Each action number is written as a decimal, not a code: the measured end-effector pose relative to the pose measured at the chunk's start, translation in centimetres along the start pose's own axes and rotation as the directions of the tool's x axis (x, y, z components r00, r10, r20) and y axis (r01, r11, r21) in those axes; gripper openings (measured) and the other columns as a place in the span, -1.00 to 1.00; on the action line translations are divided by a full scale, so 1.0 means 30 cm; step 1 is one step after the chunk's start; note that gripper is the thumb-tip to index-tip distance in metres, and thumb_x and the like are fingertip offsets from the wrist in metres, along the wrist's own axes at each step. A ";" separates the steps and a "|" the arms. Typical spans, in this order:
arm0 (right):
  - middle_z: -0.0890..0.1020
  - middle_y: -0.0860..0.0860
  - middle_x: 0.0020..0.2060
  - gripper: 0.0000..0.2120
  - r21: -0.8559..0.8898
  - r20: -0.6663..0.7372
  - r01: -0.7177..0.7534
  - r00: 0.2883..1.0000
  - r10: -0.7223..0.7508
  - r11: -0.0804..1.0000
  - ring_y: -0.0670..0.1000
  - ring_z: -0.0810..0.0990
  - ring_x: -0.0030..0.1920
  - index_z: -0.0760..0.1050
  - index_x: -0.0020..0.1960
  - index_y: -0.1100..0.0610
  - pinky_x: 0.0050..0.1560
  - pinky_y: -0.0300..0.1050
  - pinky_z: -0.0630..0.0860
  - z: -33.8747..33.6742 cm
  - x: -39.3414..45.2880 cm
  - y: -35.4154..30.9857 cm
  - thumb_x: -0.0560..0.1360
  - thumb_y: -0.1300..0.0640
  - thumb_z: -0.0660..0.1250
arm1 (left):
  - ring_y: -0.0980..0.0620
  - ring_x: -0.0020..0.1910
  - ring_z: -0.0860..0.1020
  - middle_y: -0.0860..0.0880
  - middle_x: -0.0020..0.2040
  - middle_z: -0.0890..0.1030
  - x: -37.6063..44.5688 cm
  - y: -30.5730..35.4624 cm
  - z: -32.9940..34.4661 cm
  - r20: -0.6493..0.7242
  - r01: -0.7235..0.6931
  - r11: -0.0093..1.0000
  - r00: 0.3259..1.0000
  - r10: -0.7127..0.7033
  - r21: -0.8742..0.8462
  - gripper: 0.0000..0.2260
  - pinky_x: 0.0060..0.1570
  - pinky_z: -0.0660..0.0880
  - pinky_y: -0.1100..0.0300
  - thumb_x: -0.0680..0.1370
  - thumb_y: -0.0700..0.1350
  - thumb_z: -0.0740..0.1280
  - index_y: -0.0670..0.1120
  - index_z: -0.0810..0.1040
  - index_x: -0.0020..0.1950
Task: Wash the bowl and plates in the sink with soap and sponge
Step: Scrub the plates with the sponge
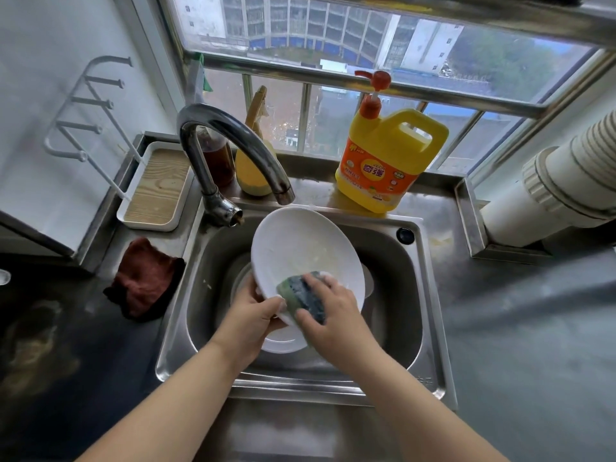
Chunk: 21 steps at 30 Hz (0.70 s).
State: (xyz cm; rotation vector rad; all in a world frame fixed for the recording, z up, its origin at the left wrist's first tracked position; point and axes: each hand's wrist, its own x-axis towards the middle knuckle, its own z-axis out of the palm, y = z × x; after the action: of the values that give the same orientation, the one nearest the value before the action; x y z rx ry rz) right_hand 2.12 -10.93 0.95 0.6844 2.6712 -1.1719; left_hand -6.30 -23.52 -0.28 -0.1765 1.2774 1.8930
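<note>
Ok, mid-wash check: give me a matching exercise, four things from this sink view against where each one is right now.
Things:
1. sponge
2. white plate
3. yellow detergent bottle
4. red cloth

Places:
A. on the counter left of the sink
B. on the ledge behind the sink, by the window
C. gripped by the right hand, pressed on the plate
D. held tilted over the basin by the left hand

Pairs: 1-C, 2-D, 3-B, 4-A

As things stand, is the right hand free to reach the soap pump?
Probably not right away: the right hand grips the sponge against the plate. The path to the soap pump looks open.
</note>
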 end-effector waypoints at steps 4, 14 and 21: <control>0.07 -0.03 0.52 -0.46 -0.045 0.074 0.148 0.987 -0.145 0.988 -0.03 0.04 0.44 0.12 0.51 -0.17 0.39 -0.27 -0.08 -0.023 -0.012 0.032 0.59 -0.06 0.22 | -0.14 -0.05 0.65 -0.15 0.10 0.61 0.010 0.029 -0.044 0.027 -0.021 0.999 0.999 0.022 -0.024 -0.38 -0.24 0.62 0.02 0.36 -0.45 0.31 0.08 0.43 0.29; 0.11 0.06 0.50 -0.46 -0.292 -0.113 -0.019 0.993 -0.015 0.956 0.10 0.06 0.43 0.17 0.52 -0.10 0.47 -0.02 -0.01 -0.148 0.106 0.126 0.58 -0.05 0.23 | -0.16 -0.04 0.60 -0.17 0.09 0.56 0.017 0.067 -0.050 0.031 0.068 0.998 0.997 -0.068 0.009 -0.51 -0.27 0.63 0.02 0.46 -0.48 0.20 -0.02 0.45 0.26; 0.12 -0.01 0.50 -0.50 -0.043 0.031 0.162 0.987 -0.160 0.986 0.02 0.06 0.43 0.21 0.49 -0.13 0.43 -0.21 -0.03 0.016 -0.030 -0.008 0.58 -0.03 0.24 | -0.15 -0.05 0.60 -0.20 0.10 0.57 0.030 0.063 -0.029 -0.052 0.011 1.000 0.999 -0.012 -0.013 -0.55 -0.27 0.64 0.06 0.52 -0.47 0.11 -0.02 0.46 0.23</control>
State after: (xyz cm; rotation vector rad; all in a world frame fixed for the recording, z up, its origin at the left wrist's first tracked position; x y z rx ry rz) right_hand 2.79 -11.74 1.06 0.4492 2.7644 -1.1437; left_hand -8.46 -24.03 0.17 -0.2412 1.2965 1.8983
